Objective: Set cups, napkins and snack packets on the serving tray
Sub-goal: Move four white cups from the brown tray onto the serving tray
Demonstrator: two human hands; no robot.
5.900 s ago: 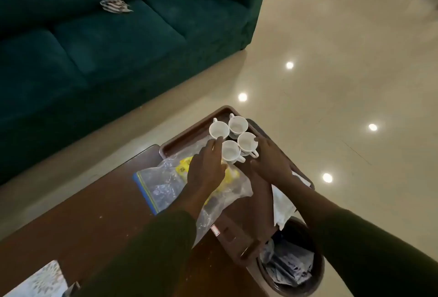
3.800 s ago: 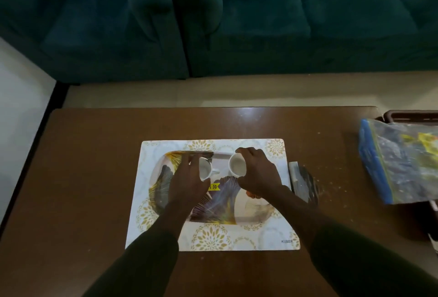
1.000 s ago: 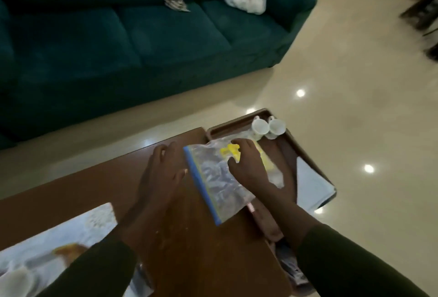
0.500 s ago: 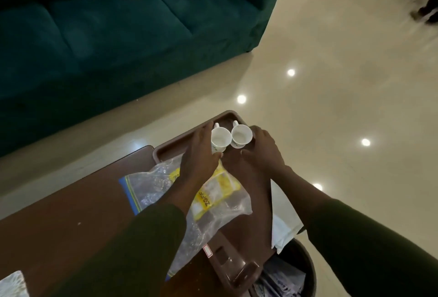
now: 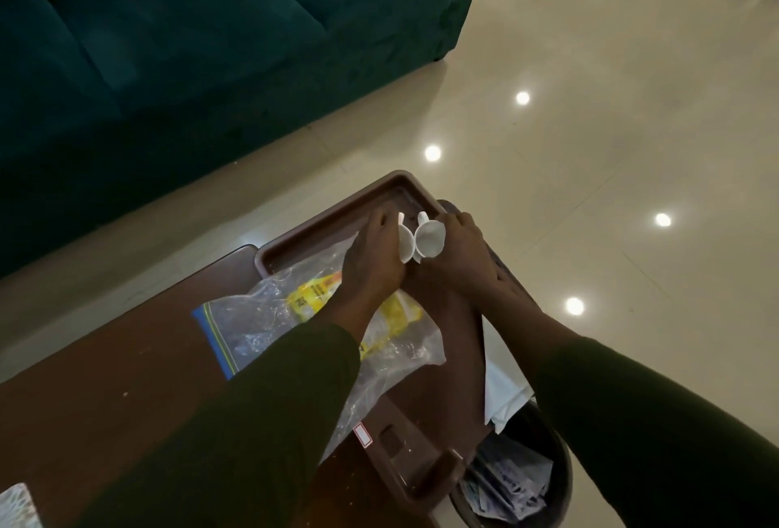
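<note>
Two white cups sit side by side at the far end of a brown tray (image 5: 320, 218). My left hand (image 5: 373, 258) grips the left cup (image 5: 405, 247), and my right hand (image 5: 461, 251) grips the right cup (image 5: 431, 239), which is tilted with its mouth toward me. A clear zip bag with yellow snack packets (image 5: 320, 317) lies under my left forearm, half on the tray and half on the brown table (image 5: 105, 380). White napkins (image 5: 501, 392) lie at the tray's right side, partly hidden by my right arm.
A dark bin (image 5: 522, 481) with paper in it stands on the floor below the tray's near corner. A teal sofa (image 5: 189, 34) runs along the far left. A corner of a patterned placemat (image 5: 17, 506) shows at the bottom left. Glossy floor lies to the right.
Both hands have closed around the two cups, which now tilt toward me. My view has shifted slightly closer over the tray.
</note>
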